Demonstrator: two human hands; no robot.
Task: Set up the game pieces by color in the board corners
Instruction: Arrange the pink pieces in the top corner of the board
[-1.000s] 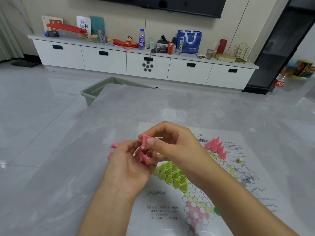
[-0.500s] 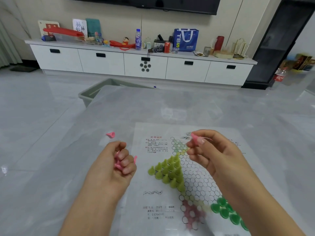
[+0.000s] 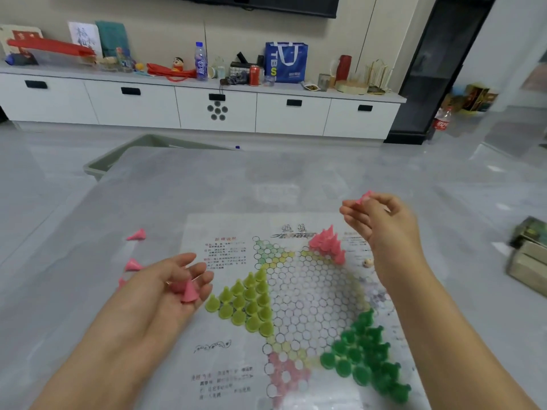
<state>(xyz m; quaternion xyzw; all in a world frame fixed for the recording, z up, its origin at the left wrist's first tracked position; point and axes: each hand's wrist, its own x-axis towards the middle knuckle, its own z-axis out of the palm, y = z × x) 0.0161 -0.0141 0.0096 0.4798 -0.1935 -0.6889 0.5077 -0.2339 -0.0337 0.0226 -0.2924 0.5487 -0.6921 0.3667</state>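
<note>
1. The right hand point(image 3: 381, 220) pinched one pink piece point(image 3: 364, 199) between thumb and fingertips, held in the air above the far right part of the board point(image 3: 307, 291), just beyond the pink cluster point(image 3: 327, 244) that already filled much of the far corner.
2. The left hand point(image 3: 165, 288) hovered at the board's left edge, fingers loosely curled around a few spare pink pieces point(image 3: 185, 288) cupped against the palm.
3. The two hands were well apart, one at each side of the board.
4. The step in hand looked like seating the pinched piece in an open cell of the pink corner. It would go best lowered base first and upright, from above rather than from the side, since the neighbouring cones stood tightly packed and a sideways brush could topple them.
5. The thin board probably slides easily on the smooth table point(image 3: 207, 187), so a light touch on release would help.
6. The left hand should keep its spares level; they looked ready to slip off the fingers.
7. Loose pink pieces point(image 3: 136, 235) lay on the table beyond the board's left edge, waiting to be gathered.
8. The yellow-green group point(image 3: 245, 300) on the left corner and the dark green group point(image 3: 365, 353) on the near right corner looked complete, so pink seemed the colour in progress.
</note>
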